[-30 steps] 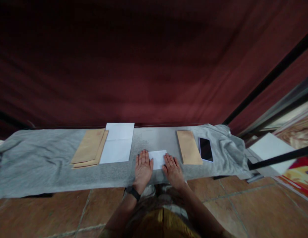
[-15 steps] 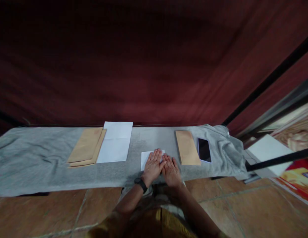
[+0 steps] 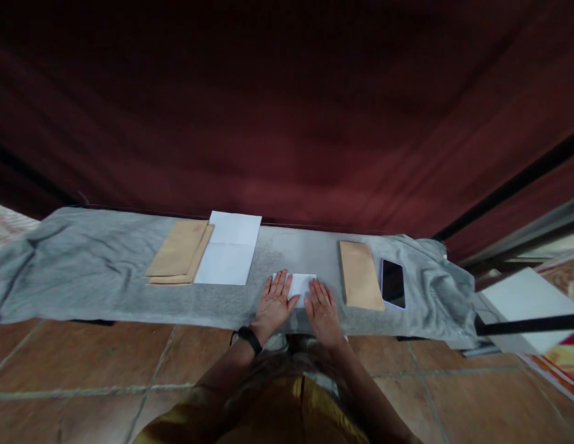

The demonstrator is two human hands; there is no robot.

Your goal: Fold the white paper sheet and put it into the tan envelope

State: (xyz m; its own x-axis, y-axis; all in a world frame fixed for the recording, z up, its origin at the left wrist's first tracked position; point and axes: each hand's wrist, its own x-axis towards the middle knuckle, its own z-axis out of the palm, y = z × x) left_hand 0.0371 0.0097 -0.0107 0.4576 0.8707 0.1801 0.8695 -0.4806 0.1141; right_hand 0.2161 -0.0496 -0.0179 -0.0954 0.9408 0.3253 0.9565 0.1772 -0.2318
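A small folded white sheet of paper (image 3: 299, 285) lies on the grey cloth, near its front edge. My left hand (image 3: 274, 302) rests flat on the paper's left part, fingers stretched out, a black band around the wrist. On its right side lies my right hand (image 3: 322, 309), also flat with the fingers extended. The middle of the paper shows between the two hands; its ends are partly covered by them. Left of my hands is a larger stack of white paper (image 3: 229, 250) with a crease across it.
Brown envelopes (image 3: 176, 250) overlap beside the white paper at left. Another brown envelope (image 3: 360, 274) and a phone (image 3: 393, 283) lie to the right. The grey cloth (image 3: 115, 259) covers a long narrow surface before a dark red curtain (image 3: 287, 148). A black bar (image 3: 522, 325) crosses at right.
My hands have moved apart, from close together over the paper to its two sides, uncovering its middle. The view has tilted slightly; the other things lie as before.
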